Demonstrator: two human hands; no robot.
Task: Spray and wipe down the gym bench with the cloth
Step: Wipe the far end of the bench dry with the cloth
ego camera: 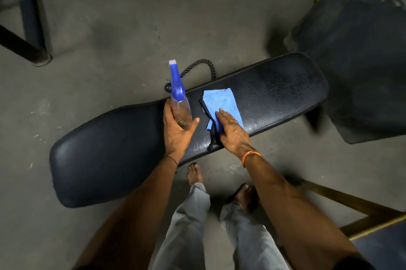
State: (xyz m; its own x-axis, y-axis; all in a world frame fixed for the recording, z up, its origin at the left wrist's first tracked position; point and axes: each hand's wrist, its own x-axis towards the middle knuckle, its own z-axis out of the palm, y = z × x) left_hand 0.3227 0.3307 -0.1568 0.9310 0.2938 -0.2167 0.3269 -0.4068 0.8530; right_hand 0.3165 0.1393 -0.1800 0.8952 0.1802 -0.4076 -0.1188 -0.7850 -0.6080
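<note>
Right hand flat on cloth, palm pressing, not gripping. Left hand wraps spray bottle. Wet droplets lie further right along bench long axis.

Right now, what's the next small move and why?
Probably slide the right hand, flat on the blue cloth, toward the bench's far right end. Spray droplets sit unwiped there, just past the cloth. The left hand holds the spray bottle, so more spraying seems unneeded for now.
</note>
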